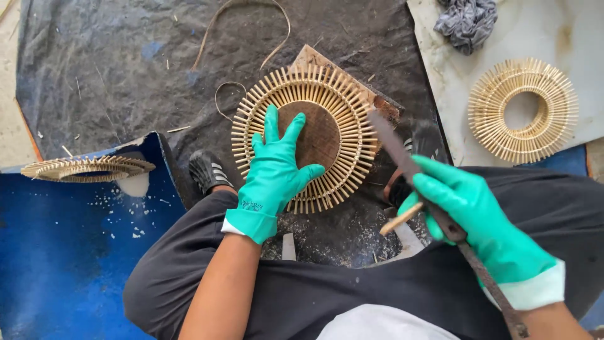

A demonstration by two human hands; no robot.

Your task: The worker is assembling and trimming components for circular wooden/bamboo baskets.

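My left hand [275,167], in a teal rubber glove, presses flat on the lower left of a round ring of radiating bamboo sticks [343,104] that lies on a wooden block [318,135]. In a matching glove, my right hand [469,211] grips a long dark rusty blade [393,141] by its middle. The blade's tip points up-left toward the ring's right rim. A short pale stick [401,219] also pokes out from under that hand's fingers.
A second finished bamboo ring [522,110] lies on a pale board at the right, near a grey rag [467,20]. A third ring [88,167] rests on a blue surface at the left. Loose bamboo strips [242,9] curl on the black sheet. My black-trousered knees and shoes frame the block.
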